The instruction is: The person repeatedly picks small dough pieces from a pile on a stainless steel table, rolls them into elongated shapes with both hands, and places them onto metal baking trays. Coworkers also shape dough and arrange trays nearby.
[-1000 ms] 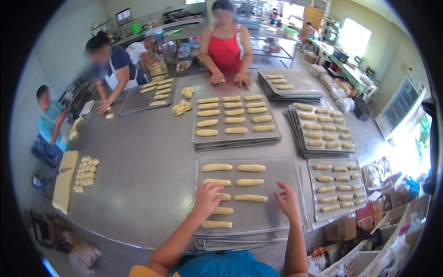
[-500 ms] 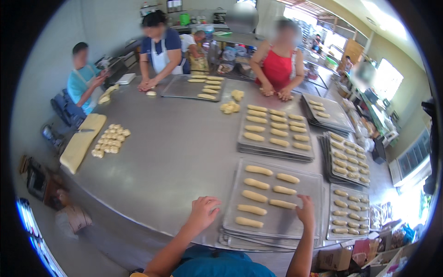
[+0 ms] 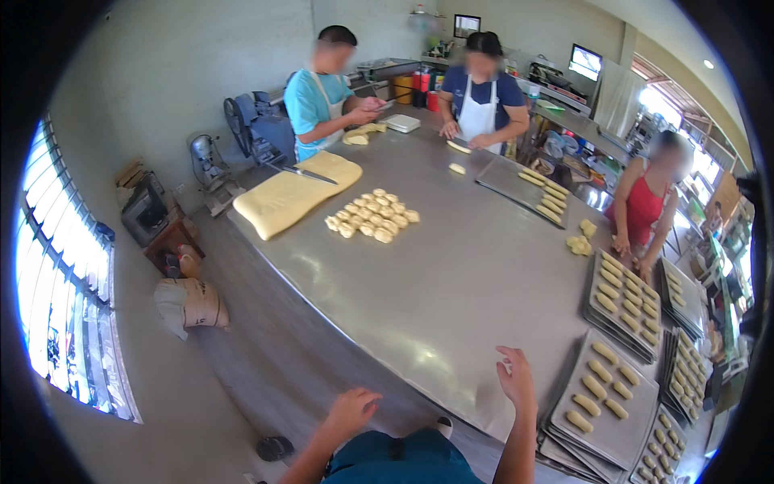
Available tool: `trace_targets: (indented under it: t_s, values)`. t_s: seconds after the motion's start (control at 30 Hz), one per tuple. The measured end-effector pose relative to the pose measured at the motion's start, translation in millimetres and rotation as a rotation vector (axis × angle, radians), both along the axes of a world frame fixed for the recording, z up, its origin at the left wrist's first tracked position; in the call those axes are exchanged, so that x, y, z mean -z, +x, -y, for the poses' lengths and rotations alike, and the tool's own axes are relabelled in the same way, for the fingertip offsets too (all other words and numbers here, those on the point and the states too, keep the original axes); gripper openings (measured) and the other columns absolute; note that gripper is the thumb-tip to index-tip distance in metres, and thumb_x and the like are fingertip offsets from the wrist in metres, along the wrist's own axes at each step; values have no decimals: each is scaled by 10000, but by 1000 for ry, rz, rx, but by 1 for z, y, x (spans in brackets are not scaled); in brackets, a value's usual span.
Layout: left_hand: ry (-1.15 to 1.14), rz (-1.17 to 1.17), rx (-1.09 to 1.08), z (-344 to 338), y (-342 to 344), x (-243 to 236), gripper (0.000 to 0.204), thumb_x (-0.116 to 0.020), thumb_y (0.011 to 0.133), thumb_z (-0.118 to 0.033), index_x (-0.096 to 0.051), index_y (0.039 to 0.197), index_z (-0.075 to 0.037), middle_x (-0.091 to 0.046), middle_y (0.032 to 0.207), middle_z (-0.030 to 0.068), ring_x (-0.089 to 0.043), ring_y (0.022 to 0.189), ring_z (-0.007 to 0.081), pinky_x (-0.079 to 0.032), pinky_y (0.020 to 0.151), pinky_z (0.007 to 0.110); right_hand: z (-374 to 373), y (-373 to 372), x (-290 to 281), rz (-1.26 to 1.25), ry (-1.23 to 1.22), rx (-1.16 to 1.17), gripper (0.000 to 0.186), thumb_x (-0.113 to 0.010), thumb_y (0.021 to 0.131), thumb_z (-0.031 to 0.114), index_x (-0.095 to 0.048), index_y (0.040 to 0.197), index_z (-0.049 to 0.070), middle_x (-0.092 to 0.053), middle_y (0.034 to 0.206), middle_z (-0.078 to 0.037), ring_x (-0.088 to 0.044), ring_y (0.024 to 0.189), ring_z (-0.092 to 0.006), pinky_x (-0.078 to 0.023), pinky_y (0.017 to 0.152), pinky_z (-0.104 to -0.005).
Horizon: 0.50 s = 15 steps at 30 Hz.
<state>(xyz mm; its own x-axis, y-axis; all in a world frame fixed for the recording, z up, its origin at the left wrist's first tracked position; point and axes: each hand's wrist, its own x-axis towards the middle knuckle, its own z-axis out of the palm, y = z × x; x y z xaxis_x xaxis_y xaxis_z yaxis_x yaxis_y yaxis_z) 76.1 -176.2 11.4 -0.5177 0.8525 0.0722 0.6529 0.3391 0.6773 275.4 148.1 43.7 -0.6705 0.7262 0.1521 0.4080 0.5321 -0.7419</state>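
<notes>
My left hand [image 3: 352, 413] hovers by the table's front edge, empty, its fingers loosely curled and apart. My right hand [image 3: 517, 379] is raised over the steel table [image 3: 435, 323], open and holding nothing. Nearest to it, on its right, a stack of metal trays [image 3: 617, 444] carries two rows of long dough rolls [image 3: 595, 385]. Farther left on the table lies a cluster of small dough pieces [image 3: 374, 214]. Beyond them is a thick dough slab [image 3: 298, 198] with a knife [image 3: 314, 175] lying on it.
Across the table, one person [image 3: 321, 97] holds a phone-like device and another [image 3: 482, 105] rolls dough. At the right a person in a red apron [image 3: 645, 198] handles dough beside more loaded trays [image 3: 625, 302]. A sack [image 3: 201, 305] stands on the floor at left.
My view has swung left, so the trays now sit at the far right. My right hand has come away from the tray of dough rolls and is over the table.
</notes>
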Motion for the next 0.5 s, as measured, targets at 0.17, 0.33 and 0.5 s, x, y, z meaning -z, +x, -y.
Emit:
trace_targets:
  t_s: [0.17, 0.33, 0.5]
  values:
    - [70, 60, -138, 53, -38, 6, 237, -659, 891, -148, -695, 1119, -93, -677, 1041, 159, -630, 967, 387, -512, 844, 455, 29, -138, 0, -15, -35, -259, 331, -663, 874, 64, -649, 1202, 113, -639, 1133, -151, -668, 991, -314, -543, 805, -402]
    - [54, 103, -371, 94, -74, 9, 225, -672, 899, -156, -708, 1110, -89, -695, 1049, 183, -636, 995, 391, -515, 867, 443, 32, -299, 27, 18, -9, -452, 283, -679, 889, 114, -650, 1167, 75, -644, 1120, -145, -673, 975, -289, -551, 818, -397]
    - [-140, 83, -529, 126, -118, 2, 241, -680, 899, -160, -696, 1112, -49, -695, 1043, 179, -657, 970, 370, -529, 841, 420, 28, -487, 59, -1, 291, -488, 400, -710, 895, 266, -591, 1252, 132, -617, 1117, -140, -640, 1019, -318, -532, 840, -426]
